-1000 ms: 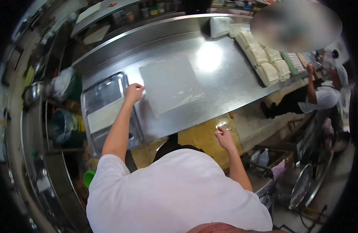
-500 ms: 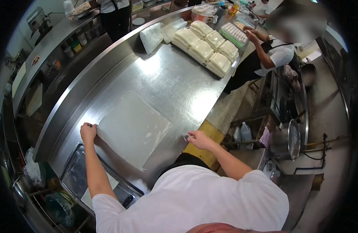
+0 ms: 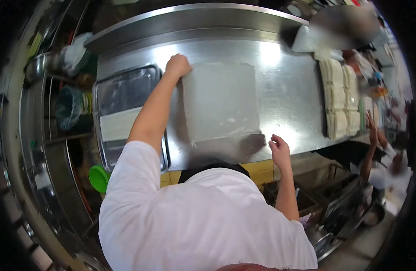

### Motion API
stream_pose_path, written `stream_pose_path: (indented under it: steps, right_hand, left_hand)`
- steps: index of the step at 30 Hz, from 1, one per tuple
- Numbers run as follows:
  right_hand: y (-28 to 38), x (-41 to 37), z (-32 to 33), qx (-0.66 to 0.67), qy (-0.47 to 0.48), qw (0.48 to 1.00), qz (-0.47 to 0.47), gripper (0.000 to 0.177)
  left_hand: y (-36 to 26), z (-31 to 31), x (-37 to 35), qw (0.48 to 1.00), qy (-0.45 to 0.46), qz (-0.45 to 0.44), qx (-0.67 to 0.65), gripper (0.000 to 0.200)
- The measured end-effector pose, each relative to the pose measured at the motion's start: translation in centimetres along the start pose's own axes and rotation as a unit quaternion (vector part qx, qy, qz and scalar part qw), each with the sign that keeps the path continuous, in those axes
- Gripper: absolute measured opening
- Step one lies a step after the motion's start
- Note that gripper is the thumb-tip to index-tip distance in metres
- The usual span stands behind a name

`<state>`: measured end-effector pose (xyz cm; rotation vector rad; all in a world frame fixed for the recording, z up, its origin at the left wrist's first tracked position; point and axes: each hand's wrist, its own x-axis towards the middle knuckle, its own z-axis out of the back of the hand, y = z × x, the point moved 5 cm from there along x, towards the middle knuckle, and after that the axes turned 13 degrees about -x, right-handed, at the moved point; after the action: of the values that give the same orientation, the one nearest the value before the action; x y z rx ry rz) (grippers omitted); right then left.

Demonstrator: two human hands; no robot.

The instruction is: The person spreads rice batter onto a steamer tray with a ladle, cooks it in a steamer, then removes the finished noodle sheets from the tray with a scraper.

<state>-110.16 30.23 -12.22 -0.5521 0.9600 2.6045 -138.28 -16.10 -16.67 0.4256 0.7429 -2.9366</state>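
Observation:
A thin, whitish, translucent sheet [image 3: 224, 97] lies flat on the steel table [image 3: 287, 90]. At its far left corner is my left hand [image 3: 177, 66], fingers closed on the edge. My right hand [image 3: 279, 149] is held near the table's front edge, to the right of the sheet and apart from it. Its fingers are curled in towards the thumb; whatever they may pinch is too small to make out. Left of the sheet stands a dark metal tray [image 3: 127, 83] with a pale folded sheet [image 3: 121, 124] lying in it.
Stacks of pale, wrapped sheets [image 3: 336, 97] stand at the table's right end. A raised steel backsplash [image 3: 194, 20] runs along the far side. A co-worker's hands [image 3: 372, 128] show at the right. A green bowl [image 3: 99, 178] sits low at the left.
The view has swung round to the left, so the tray shows more fully. My left hand stays at the sheet's corner. The co-worker's hands are now raised.

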Motion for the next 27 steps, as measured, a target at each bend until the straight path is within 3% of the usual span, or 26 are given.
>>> stream_pose_path:
  steps: [4, 7, 10, 12, 16, 20, 27]
  right_hand:
    - [0.1, 0.0, 0.2, 0.010, 0.002, 1.000, 0.006, 0.044]
    - [0.4, 0.1, 0.5, -0.004, 0.012, 1.000, 0.014, 0.043]
    - [0.8, 0.3, 1.0, -0.020, 0.019, 1.000, 0.010, 0.042]
    - [0.7, 0.7, 1.0, -0.016, 0.014, 1.000, 0.020, 0.042]
    - [0.6, 1.3, 1.2, -0.022, 0.015, 0.999, 0.032, 0.041]
    - [0.9, 2.2, 1.2, -0.027, 0.029, 0.998, 0.057, 0.044]
    - [2.3, 3.8, 1.0, -0.036, 0.037, 0.996, 0.076, 0.045]
  left_hand:
    - [0.6, 0.1, -0.2, 0.998, -0.047, 0.013, -0.048, 0.023]
    - [0.7, -0.2, -0.6, 0.998, 0.005, 0.057, -0.009, 0.026]
    - [0.2, 0.2, -1.1, 0.998, -0.049, 0.013, 0.034, 0.026]
    - [0.7, -0.4, -0.2, 1.000, -0.013, 0.010, -0.011, 0.027]
    - [0.8, -0.8, -0.1, 0.996, -0.044, 0.019, -0.072, 0.028]
    - [-0.4, -0.3, -1.4, 0.999, 0.009, 0.036, -0.039, 0.027]
    - [-0.9, 0.6, -1.8, 0.998, 0.000, 0.058, -0.040, 0.025]
